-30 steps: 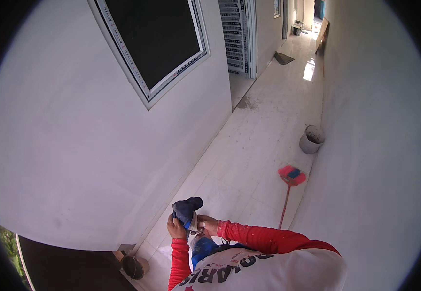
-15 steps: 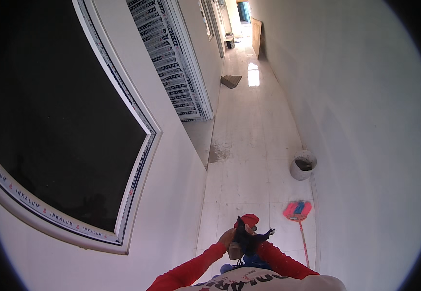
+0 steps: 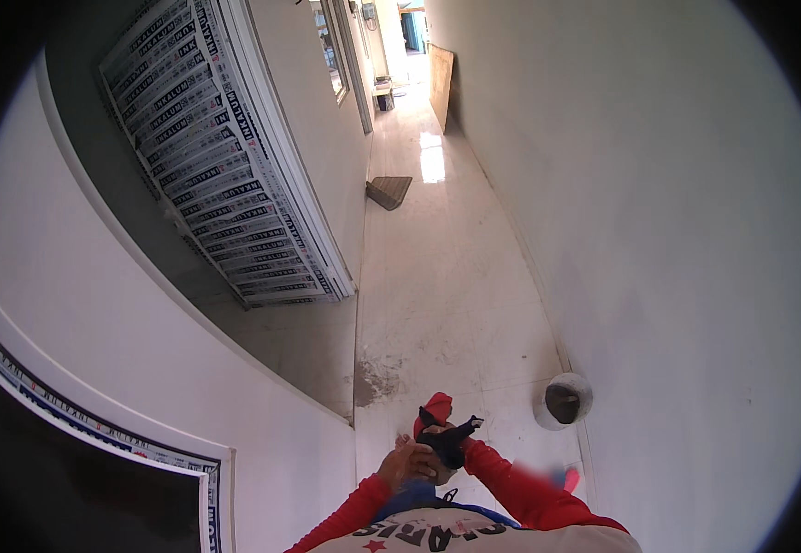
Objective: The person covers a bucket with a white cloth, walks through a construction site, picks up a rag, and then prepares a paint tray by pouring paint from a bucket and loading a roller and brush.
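Note:
Both my hands are close together in front of my body, low in the picture. My left hand (image 3: 407, 463) has its fingers curled at the near side of a dark navy cloth (image 3: 447, 447). The cloth is bunched, with a light-tipped end sticking out to the right. My right hand (image 3: 434, 429) is partly covered by this cloth and closes on it. A red cloth-like piece (image 3: 435, 405) shows just beyond the hands; whether it joins the navy cloth I cannot tell. Below the fingers a grey-brown thing shows in part, its kind unclear.
A stained bucket (image 3: 564, 402) stands by the right wall. Beside my right arm shows part of a pink broom head (image 3: 572, 478). Farther along the corridor are a dirt patch (image 3: 377, 380), a brown folded piece (image 3: 389, 191) and a leaning board (image 3: 440, 88). A doorway with a tape-covered door (image 3: 207, 157) is left.
I have moved forward along the corridor: the bucket, dirt patch and doorway are nearer, and the broom is now mostly behind my right arm. The navy cloth stays between my hands.

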A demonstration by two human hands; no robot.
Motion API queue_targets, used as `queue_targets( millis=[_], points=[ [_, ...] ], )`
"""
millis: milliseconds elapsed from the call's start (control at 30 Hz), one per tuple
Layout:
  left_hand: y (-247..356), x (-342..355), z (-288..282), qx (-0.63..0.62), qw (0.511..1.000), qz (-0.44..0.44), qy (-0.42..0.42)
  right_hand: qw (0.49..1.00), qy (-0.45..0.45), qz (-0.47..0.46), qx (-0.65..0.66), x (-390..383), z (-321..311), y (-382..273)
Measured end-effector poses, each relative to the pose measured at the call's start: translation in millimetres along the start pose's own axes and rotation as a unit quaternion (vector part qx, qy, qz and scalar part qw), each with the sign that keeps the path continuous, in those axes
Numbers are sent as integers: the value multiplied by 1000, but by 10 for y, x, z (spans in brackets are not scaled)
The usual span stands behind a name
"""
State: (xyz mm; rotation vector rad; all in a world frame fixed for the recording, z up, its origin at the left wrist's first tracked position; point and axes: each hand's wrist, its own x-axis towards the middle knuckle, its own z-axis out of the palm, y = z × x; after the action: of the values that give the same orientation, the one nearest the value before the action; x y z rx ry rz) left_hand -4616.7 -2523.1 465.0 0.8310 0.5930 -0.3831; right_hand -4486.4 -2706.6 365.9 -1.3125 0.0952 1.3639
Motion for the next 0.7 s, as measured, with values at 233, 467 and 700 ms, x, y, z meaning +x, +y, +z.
queue_targets(
  millis=[233,467,700],
  points=[
    [1429,3044,-2113,440,732,247,457,998,-9,-29,-62,1783,-95,-2019],
    [4218,4710,-1388,367,928,25,50,980,152,-51,115,2462,-1385,-3861],
    [6160,6586,-2072,419,859,140,259,972,149,-32,176,4339,-2196,-5836]
  ],
)
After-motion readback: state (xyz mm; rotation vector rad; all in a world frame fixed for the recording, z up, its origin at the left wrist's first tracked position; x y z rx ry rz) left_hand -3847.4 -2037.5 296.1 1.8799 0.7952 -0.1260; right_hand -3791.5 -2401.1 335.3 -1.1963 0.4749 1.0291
